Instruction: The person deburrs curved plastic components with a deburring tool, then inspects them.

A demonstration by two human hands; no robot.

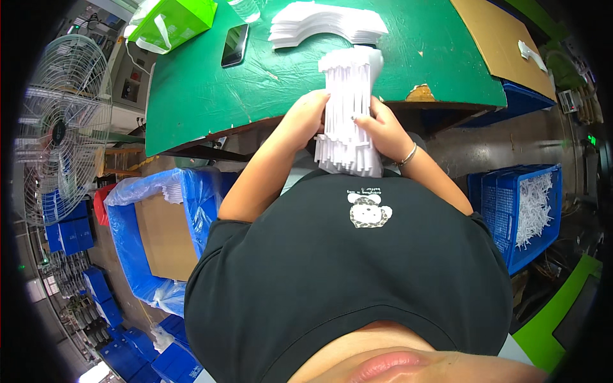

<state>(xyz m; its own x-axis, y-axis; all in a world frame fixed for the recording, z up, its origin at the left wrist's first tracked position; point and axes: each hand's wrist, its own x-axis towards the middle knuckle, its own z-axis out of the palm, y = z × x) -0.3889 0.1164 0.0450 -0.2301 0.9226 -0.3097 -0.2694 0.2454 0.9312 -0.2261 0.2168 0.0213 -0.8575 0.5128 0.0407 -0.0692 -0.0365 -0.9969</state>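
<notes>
Nearest the camera is the person's black shirt (357, 274), with a small round white-and-brown badge (369, 210) on its chest. Just above it, both hands clasp a tall stack of white card pieces (348, 115), held upright between chest and counter edge, its upper end over the green counter (204, 89). The left hand (310, 115) presses the stack's left side, fingers (317, 102) curled together around its edge. The right hand (382, 131) grips the right side, fingers wrapped against the cards; a thin bracelet (407, 156) circles that wrist.

Below the counter to the left stands a blue bin lined with blue plastic film (131, 236), a brown cardboard sheet (167, 233) inside it. To the right sits a blue slatted crate (504, 210) holding white paper scraps (533, 207).

On the counter, beyond the hands, lies a fanned pile of white cards (325, 25). Left of it rests a black phone (235, 45), and farther left a green box-shaped bag (175, 22). A brown cardboard panel (501, 41) covers the counter's far right corner. A white floor fan (60, 127) stands at the far left.
</notes>
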